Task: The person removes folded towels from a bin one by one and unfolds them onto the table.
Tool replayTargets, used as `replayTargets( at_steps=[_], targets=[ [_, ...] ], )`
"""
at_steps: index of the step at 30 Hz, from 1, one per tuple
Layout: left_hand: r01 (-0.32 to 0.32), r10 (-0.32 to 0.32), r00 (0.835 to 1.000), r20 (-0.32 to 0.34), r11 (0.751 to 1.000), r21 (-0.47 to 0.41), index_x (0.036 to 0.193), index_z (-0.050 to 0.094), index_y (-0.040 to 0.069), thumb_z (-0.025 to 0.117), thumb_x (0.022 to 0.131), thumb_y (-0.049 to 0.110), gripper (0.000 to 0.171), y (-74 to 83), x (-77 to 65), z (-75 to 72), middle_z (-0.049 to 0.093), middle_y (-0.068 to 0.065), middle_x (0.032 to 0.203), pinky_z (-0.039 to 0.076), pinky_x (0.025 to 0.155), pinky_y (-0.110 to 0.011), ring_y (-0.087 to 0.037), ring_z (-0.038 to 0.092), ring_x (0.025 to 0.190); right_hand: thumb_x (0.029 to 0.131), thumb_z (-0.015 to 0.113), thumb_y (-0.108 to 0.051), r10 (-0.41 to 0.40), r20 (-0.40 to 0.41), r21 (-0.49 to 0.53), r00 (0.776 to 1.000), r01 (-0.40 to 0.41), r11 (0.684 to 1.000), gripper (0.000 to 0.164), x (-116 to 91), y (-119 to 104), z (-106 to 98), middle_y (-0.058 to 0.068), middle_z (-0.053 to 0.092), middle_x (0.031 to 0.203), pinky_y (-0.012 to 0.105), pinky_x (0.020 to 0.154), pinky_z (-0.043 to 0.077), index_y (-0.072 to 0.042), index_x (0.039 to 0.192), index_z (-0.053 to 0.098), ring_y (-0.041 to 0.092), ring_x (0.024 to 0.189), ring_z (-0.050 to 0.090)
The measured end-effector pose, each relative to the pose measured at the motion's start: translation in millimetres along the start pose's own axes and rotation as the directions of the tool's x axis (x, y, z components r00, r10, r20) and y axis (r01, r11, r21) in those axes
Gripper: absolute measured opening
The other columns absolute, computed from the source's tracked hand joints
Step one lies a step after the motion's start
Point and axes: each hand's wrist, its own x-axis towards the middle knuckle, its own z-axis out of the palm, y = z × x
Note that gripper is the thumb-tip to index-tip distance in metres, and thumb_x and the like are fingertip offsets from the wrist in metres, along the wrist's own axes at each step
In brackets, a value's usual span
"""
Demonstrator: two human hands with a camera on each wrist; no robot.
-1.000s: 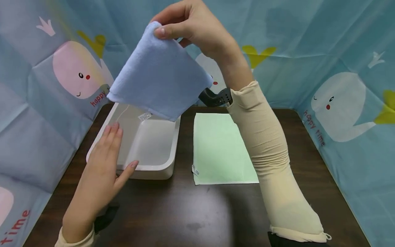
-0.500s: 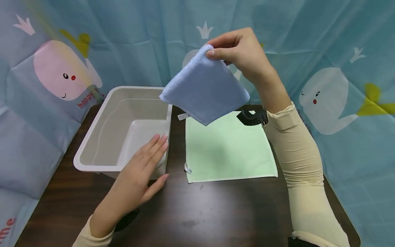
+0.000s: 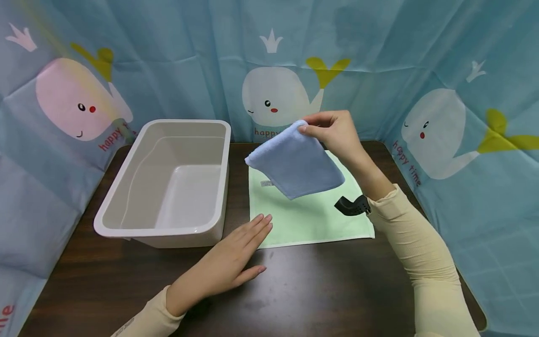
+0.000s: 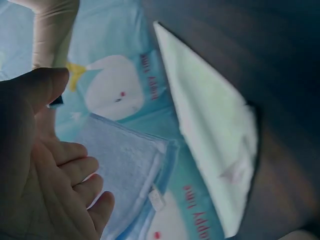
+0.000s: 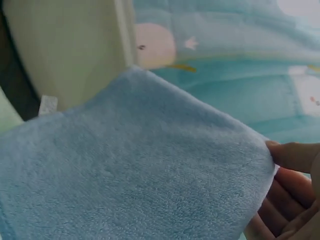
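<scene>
My right hand (image 3: 340, 136) pinches one corner of a folded light-blue towel (image 3: 296, 161), which hangs in the air. A small white tag shows at its edge in the left wrist view. Below it a pale green towel (image 3: 307, 220) lies flat on the dark wooden table. My left hand (image 3: 227, 262), fingers straight and thumb apart, is over the green towel's near left corner; whether it touches cannot be told. In the right wrist view the blue towel (image 5: 145, 160) fills most of the picture, its corner between thumb and fingers.
A deep off-white plastic bin (image 3: 162, 231) stands on the table at the left, with nothing seen inside. A blue curtain (image 3: 189, 79) printed with whales surrounds the table (image 3: 105, 285) at the back and both sides.
The right hand has carried the blue towel rightward and down, from above the bin to above the green towel. The left hand has moved right, away from the bin.
</scene>
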Motion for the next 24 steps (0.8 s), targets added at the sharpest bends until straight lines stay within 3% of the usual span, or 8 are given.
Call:
replayTargets(
  at_steps=[5, 8, 12, 15, 18, 24],
  targets=[
    [0.026, -0.025, 0.999, 0.046, 0.999, -0.037, 0.157, 0.025, 0.006, 0.068, 0.091, 0.04, 0.086, -7.3, -1.7, 16.6, 0.025, -0.009, 0.165, 0.038, 0.117, -0.046, -0.026, 0.026, 0.153, 0.081, 0.082, -0.022, 0.008, -0.003, -0.032, 1.0, -0.008, 0.999, 0.022, -13, 21, 12, -0.007, 0.076, 0.089, 0.026, 0.068, 0.053, -0.009, 0.099, 0.079, 0.011, 0.083, 0.065],
    [0.04, -0.037, 0.997, 0.074, 0.998, -0.049, 0.157, 0.023, 0.006, 0.066, 0.092, 0.041, 0.085, -10.4, -3.3, 23.6, 0.025, -0.009, 0.165, 0.037, 0.118, -0.046, -0.026, 0.025, 0.154, 0.082, 0.081, -0.023, 0.026, -0.003, -0.01, 1.0, -0.026, 1.0, 0.019, -22, 26, 19, -0.007, 0.075, 0.087, 0.027, 0.067, 0.053, -0.011, 0.097, 0.079, 0.011, 0.082, 0.065],
    [0.037, -0.032, 0.996, 0.082, 0.997, -0.062, 0.157, 0.023, 0.006, 0.065, 0.093, 0.04, 0.084, -13.6, -3.7, 28.8, 0.023, -0.009, 0.166, 0.036, 0.119, -0.046, -0.026, 0.024, 0.154, 0.082, 0.08, -0.018, 0.088, -0.012, 0.105, 0.996, -0.086, 0.991, 0.017, -31, 30, 28, -0.007, 0.074, 0.084, 0.03, 0.065, 0.055, -0.008, 0.095, 0.077, 0.011, 0.075, 0.064],
    [0.023, -0.018, 0.997, 0.072, 0.998, -0.066, 0.157, 0.023, 0.006, 0.066, 0.093, 0.039, 0.084, -15.1, -3.6, 30.4, 0.023, -0.009, 0.166, 0.035, 0.119, -0.046, -0.026, 0.024, 0.154, 0.084, 0.077, -0.013, 0.169, -0.012, 0.207, 0.986, -0.163, 0.965, 0.012, -35, 39, 32, -0.005, 0.072, 0.082, 0.03, 0.064, 0.058, -0.005, 0.093, 0.075, 0.01, 0.071, 0.065],
    [0.017, -0.013, 0.997, 0.075, 0.998, -0.06, 0.157, 0.024, 0.005, 0.066, 0.093, 0.038, 0.083, -16.7, -3.8, 32.3, 0.024, -0.009, 0.166, 0.035, 0.119, -0.046, -0.026, 0.025, 0.154, 0.087, 0.074, -0.012, 0.257, 0.0, 0.243, 0.966, -0.249, 0.938, 0.009, -34, 62, 34, -0.006, 0.07, 0.079, 0.026, 0.061, 0.059, -0.006, 0.093, 0.072, 0.008, 0.067, 0.066],
    [0.06, -0.044, 0.987, 0.156, 0.993, -0.102, 0.158, 0.023, 0.006, 0.063, 0.095, 0.04, 0.082, -18.8, -4.5, 38.8, 0.02, -0.008, 0.167, 0.035, 0.119, -0.049, -0.025, 0.021, 0.155, 0.089, 0.073, -0.019, 0.363, -0.022, 0.136, 0.931, -0.357, 0.924, 0.027, -32, 124, 35, -0.012, 0.068, 0.079, 0.023, 0.063, 0.057, 0.0, 0.108, 0.071, 0.005, 0.068, 0.064]
  ],
)
